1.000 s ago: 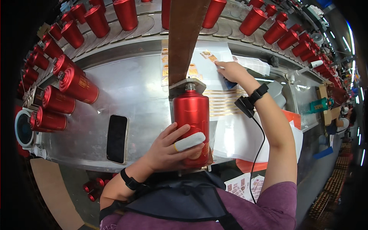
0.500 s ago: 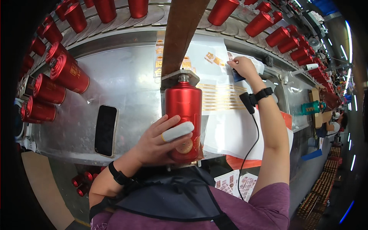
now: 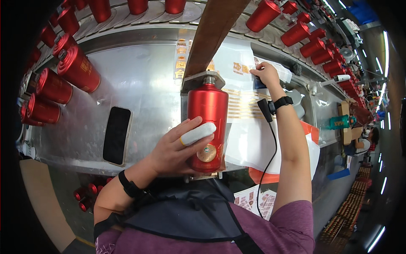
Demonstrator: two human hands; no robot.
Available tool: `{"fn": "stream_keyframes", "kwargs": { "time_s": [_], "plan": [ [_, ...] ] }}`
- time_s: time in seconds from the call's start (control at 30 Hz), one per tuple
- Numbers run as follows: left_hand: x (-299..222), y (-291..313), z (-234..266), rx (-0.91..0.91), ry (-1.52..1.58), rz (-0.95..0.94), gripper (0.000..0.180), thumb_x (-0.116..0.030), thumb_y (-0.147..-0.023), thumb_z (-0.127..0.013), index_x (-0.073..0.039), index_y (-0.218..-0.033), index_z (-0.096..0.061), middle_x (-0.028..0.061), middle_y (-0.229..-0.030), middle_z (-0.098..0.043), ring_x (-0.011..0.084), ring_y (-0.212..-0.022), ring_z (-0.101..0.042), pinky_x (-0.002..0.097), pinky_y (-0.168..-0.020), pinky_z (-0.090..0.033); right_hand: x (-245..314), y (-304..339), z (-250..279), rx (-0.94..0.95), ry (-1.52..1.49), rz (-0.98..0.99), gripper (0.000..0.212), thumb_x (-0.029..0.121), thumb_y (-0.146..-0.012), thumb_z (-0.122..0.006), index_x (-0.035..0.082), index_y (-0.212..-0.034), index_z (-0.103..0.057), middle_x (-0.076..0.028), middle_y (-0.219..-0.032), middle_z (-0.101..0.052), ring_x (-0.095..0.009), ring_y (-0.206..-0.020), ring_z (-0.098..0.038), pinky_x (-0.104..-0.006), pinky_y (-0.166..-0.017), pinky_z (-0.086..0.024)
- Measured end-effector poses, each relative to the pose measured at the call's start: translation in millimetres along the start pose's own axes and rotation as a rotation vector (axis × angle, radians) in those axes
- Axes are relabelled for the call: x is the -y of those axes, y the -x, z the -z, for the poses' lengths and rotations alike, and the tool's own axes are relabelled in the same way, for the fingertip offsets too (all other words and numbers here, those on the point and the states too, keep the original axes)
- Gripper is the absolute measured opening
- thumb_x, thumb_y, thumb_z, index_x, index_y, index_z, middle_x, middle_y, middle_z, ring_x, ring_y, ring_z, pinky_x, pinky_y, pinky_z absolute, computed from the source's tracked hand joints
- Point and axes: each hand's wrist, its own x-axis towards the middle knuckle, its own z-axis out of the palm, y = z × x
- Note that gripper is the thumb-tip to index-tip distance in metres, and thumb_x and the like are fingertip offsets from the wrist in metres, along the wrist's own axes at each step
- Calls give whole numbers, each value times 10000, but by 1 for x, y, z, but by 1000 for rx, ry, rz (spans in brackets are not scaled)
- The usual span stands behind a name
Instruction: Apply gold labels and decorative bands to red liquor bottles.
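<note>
Across the worktop (image 3: 148,84) from where I stand, a red bottle (image 3: 207,101) lies in front of the person, neck pointing away; the neck meets a metal bracket (image 3: 198,80) at the foot of a brown beam (image 3: 215,38), and a round gold seal (image 3: 206,153) shows near the bottle's base; the left grip (image 3: 177,143) is closed about the bottle's left side, fingers laid over its upper face, one of them in a white finger cover (image 3: 198,134); where the thumb sits I can't see.

The right grip (image 3: 267,75) reaches out to the far right, fingers bent, their tips at the edge of some gold stickers (image 3: 242,67) on a pale sheet (image 3: 234,51); I can't tell whether anything is pinched there; a dark blue object (image 3: 259,84) shows just beneath that hand; gold strips (image 3: 245,105) lie nearer the person, to the right of the bottle.

A dark phone (image 3: 117,135) lies well to the left; beyond it stand more red bottles, one of them gold-marked (image 3: 80,70); along the far side a curved conveyor (image 3: 156,13) carries others; off to the right lies a teal bottle (image 3: 339,122), beside a cardboard box (image 3: 347,136).
</note>
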Motion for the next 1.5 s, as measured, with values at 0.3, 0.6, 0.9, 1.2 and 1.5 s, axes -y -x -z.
{"fn": "stream_keyframes", "kwargs": {
  "time_s": [0.3,0.6,0.9,1.2,1.5],
  "plan": [
    [-1,0,-1,-23,-5,-8,1005,-398,-546,-916,-126,-1433,-530,98,-1528,-453,339,-1425,-420,492,-1155,-423,6,3,1,-90,-101,-99,246,339,-795,-778,98,-840,-755,-85,-769,-732,-253,-725,-698,-381,-686,-534],
    [0,-4,0,-46,-10,7,966,-378,-577,-926,-131,-1427,-540,72,-1523,-471,319,-1429,-423,479,-1151,-431,20,23,21,-335,174,58,237,336,-849,-711,109,-893,-760,-158,-872,-740,-345,-828,-715,-444,-745,-554],
    [-9,0,-4,-133,-2,89,1160,-433,-631,-923,64,-1501,-337,300,-1565,-314,484,-1428,-359,507,-1170,-370,-129,24,35,-123,329,-140,283,315,-735,-775,50,-835,-769,-193,-854,-735,-337,-830,-716,-424,-754,-556],
    [-15,3,-6,-18,22,282,1303,-552,-617,-897,101,-1527,-232,354,-1578,-230,499,-1436,-328,478,-1165,-351,-118,48,72,-73,36,-18,244,235,-791,-763,46,-946,-773,-154,-863,-751,-263,-789,-723,-370,-746,-546],
    [-7,9,2,-48,273,280,1314,-573,-713,-854,51,-1583,-93,334,-1498,-336,449,-1261,-477,466,-1101,-376,133,192,149,124,-225,550,85,29,-862,-702,-10,-938,-709,-67,-856,-699,-142,-779,-652,-267,-731,-498]
  ]
}}
